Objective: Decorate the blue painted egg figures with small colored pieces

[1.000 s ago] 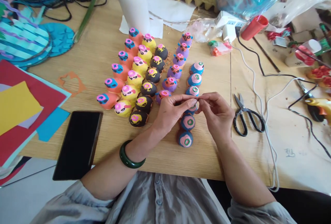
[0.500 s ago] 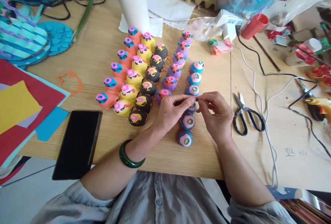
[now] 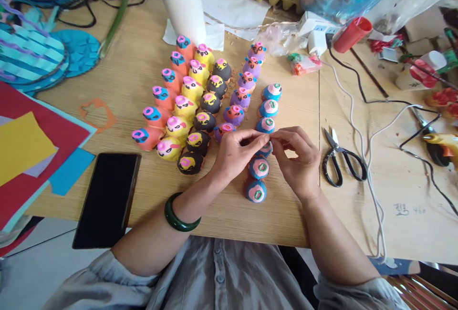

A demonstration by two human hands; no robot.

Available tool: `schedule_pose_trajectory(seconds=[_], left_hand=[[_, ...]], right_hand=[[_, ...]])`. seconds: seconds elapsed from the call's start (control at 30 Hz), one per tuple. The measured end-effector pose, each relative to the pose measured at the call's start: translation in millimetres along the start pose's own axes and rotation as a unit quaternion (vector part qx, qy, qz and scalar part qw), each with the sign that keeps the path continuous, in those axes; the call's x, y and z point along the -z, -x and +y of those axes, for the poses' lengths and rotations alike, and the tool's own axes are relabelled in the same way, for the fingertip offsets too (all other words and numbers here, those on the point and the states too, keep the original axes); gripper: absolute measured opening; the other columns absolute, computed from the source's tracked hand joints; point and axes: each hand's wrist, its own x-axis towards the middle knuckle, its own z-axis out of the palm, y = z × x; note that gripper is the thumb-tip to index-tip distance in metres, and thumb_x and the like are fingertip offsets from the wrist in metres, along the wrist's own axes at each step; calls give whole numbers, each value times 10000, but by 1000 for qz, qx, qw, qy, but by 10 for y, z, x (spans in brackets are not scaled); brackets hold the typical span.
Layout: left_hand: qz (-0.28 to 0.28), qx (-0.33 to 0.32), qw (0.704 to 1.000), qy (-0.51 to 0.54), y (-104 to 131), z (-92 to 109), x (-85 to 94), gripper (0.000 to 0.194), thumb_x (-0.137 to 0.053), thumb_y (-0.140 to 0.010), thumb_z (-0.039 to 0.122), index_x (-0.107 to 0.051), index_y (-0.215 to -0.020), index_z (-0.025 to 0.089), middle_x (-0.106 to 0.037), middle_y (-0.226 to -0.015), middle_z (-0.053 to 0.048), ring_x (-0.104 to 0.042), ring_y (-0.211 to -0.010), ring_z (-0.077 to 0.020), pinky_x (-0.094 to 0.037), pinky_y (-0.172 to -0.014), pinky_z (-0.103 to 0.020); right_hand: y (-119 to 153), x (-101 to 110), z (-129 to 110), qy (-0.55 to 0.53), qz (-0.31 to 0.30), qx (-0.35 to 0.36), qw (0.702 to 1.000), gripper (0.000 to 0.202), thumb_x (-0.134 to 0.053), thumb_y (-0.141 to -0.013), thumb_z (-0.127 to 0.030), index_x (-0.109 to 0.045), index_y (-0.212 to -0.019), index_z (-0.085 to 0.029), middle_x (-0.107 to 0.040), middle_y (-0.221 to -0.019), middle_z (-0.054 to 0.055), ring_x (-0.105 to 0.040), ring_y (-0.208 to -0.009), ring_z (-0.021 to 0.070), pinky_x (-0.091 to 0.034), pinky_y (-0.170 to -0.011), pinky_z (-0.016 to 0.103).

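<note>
Both my hands meet fingertip to fingertip above a row of blue domes (image 3: 259, 167) with pink tops and green rings. My left hand (image 3: 238, 150), with a dark green bangle (image 3: 182, 212) on its forearm, is closed in a pinch. My right hand (image 3: 298, 155) pinches against it from the other side. A tiny dark bit seems to sit between the fingertips, too small to name. To the left stand slanting rows of similar domes: purple (image 3: 234, 115), black (image 3: 190, 162), yellow (image 3: 178, 127) and orange (image 3: 153, 137), with small clay-like decorations on top.
Black-handled scissors (image 3: 336, 152) lie right of my hand, beside white cables (image 3: 368, 167). At left are a phone (image 3: 107, 200) and coloured sheets (image 3: 25, 143). Behind the domes stands a white bottle (image 3: 182, 5). A glue gun (image 3: 442, 140) lies far right, a red roll (image 3: 352, 35) farther back.
My hands stay pinched together over the blue row, with only a slight shift of the right fingers to the left. The domes keep their places.
</note>
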Motion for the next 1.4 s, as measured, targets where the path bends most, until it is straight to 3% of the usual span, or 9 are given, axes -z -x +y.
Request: schedule_pose_trajectory(seconds=[0.4,0.63,1.07,1.23,1.4], left_hand=[[-2,107,987,117,-7,-59,-13,312,-828,-755,467,-825,-860,174,-641,-637,5,-428,-503,-58,-283,-424,-212],[-5,119,978,169,-9,-82,-22,325,-825,-766,484,-801,-821,165,-482,-557,55,-287,-464,-27,-202,-422,-211],[-5,115,980,160,-3,-47,-16,363,-883,-699,497,-804,-800,157,-560,-585,35,-344,-477,-30,-262,-423,-190],[17,85,980,181,-13,-56,-39,310,-894,-686,457,-807,-748,166,-558,-565,38,-381,-488,-38,-305,-444,-197],[34,89,980,174,-12,-88,-37,293,-847,-750,464,-807,-763,174,-441,-513,65,-288,-450,-32,-214,-409,-210]], right_hand=[[13,-28,23,-152,18,-129,980,94,-693,-954,-294,-734,-1034,-266,-691,-956,-1,-683,-723,106,-592,-602,259],[31,-11,24,-87,14,-55,995,105,-664,-963,-234,-723,-1038,-278,-709,-1039,22,-700,-852,146,-615,-652,302],[21,-3,21,-83,-5,-44,996,120,-642,-967,-205,-734,-1020,-259,-677,-1013,27,-694,-868,145,-600,-629,279],[6,-30,7,-159,28,-104,981,97,-677,-960,-276,-731,-1034,-243,-689,-995,11,-679,-740,99,-594,-604,242],[-14,-36,37,-223,12,-207,952,223,-714,-933,-414,-742,-880,-199,-672,-723,-15,-621,-548,88,-568,-496,235]])
